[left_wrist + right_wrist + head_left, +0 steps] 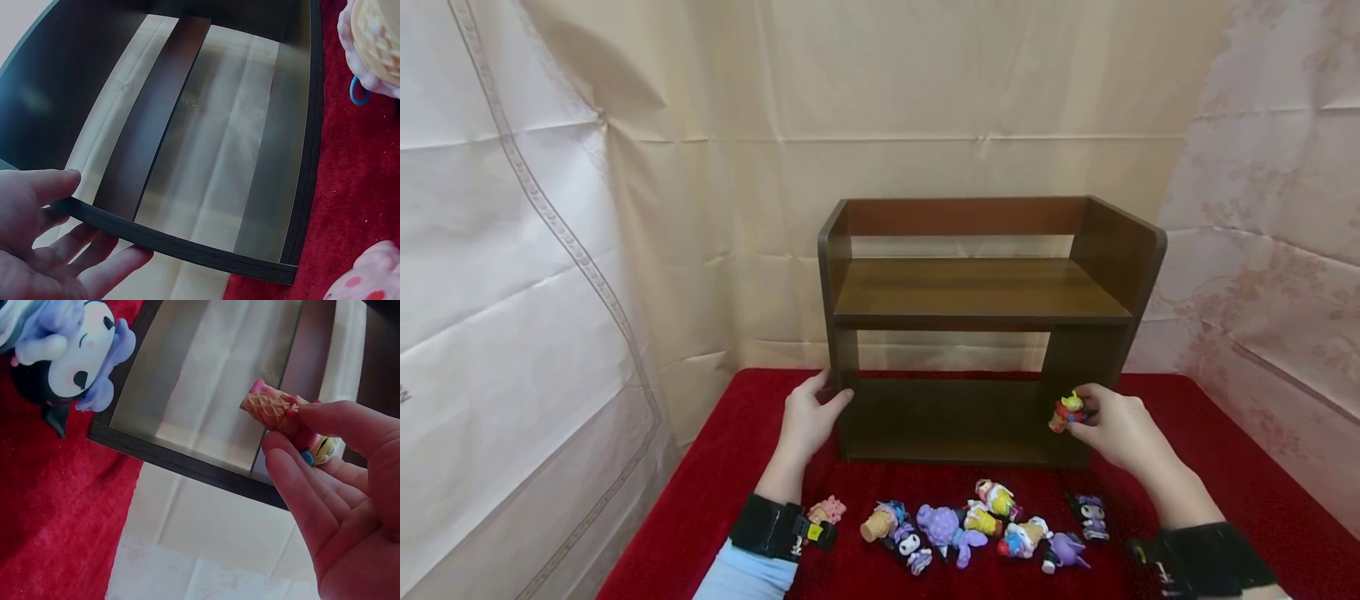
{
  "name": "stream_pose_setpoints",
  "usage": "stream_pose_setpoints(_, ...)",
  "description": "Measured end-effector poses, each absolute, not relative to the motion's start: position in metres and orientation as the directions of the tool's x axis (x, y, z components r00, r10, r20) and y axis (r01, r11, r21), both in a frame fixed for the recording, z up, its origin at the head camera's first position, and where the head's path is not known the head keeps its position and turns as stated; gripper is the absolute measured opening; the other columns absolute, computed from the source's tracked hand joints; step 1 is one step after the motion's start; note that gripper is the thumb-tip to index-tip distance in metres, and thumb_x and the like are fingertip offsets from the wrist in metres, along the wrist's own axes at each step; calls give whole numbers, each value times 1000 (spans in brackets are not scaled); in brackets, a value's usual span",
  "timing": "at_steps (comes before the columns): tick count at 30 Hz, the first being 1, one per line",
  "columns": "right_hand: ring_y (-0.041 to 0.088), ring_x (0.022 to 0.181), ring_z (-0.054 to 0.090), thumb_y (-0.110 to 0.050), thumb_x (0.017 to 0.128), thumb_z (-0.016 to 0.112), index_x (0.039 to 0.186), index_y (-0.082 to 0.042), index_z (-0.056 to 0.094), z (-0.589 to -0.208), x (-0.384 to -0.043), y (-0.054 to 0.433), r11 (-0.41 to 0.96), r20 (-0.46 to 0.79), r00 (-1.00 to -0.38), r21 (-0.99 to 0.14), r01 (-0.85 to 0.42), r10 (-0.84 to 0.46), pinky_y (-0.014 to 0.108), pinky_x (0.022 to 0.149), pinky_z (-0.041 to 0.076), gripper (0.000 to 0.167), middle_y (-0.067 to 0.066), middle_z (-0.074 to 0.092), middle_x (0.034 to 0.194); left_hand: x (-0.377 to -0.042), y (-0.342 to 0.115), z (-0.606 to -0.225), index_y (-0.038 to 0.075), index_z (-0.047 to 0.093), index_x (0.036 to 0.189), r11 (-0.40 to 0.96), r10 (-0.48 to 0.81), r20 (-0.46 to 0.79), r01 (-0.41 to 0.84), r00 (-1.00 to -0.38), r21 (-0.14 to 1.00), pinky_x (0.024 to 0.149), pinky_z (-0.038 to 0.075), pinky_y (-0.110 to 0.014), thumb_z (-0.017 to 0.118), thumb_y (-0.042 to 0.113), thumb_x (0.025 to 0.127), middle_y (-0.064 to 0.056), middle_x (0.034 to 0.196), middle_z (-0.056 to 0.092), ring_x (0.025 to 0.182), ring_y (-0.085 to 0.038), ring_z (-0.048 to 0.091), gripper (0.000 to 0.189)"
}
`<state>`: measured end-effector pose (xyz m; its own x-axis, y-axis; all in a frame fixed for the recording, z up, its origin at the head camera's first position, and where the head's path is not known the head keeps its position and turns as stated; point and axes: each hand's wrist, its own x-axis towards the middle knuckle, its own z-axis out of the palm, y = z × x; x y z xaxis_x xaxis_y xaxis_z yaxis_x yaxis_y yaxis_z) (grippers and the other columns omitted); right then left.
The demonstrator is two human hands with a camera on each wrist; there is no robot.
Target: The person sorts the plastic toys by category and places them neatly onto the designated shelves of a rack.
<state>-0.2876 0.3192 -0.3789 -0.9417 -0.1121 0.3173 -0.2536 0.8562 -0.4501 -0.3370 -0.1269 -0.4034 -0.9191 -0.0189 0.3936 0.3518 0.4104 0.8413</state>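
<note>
In the head view a dark brown two-tier shelf [982, 287] stands upright on a red cloth. My left hand [808, 418] holds the front edge of its left side panel, thumb on the inner side and fingers outside. By the right side panel, my right hand [1118, 425] pinches a small ice-cream-cone figurine [1067, 412], red with a yellow top. The right wrist view shows the figurine's waffle cone [269, 406] between thumb and fingertips, its tip pointing away from the palm. Part of its yellow head is hidden by the fingers.
Several figurines lie in front of the shelf: a pink one [827, 510], a cone with blue [883, 521], a large purple one [942, 527], a yellow cone [982, 520], a white-and-purple one [1092, 515]. Curtains [1000, 100] hang behind and at both sides of the red cloth [700, 500].
</note>
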Motion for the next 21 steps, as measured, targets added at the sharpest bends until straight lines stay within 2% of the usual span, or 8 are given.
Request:
stream_pose_setpoints(13,32,80,67,-13,84,81,118,14,61,-391,-307,306,908,304,-945,-352,-229,-121,47,67,58,47,24,69,95,-337,-128,-401,6,58,144,408,-19,380,340,-925,847,90,57,-48,73,20,95,-15,134,65,117,-35,64,53)
stream_pose_setpoints(21,26,75,62,-9,86,79,121,14,58,-397,-314,302,919,219,-968,-345,-192,-120,42,63,57,47,25,67,96,-337,-129,-401,6,57,145,412,-20,365,325,-931,852,91,56,-48,74,21,95,-15,135,64,118,-33,64,55)
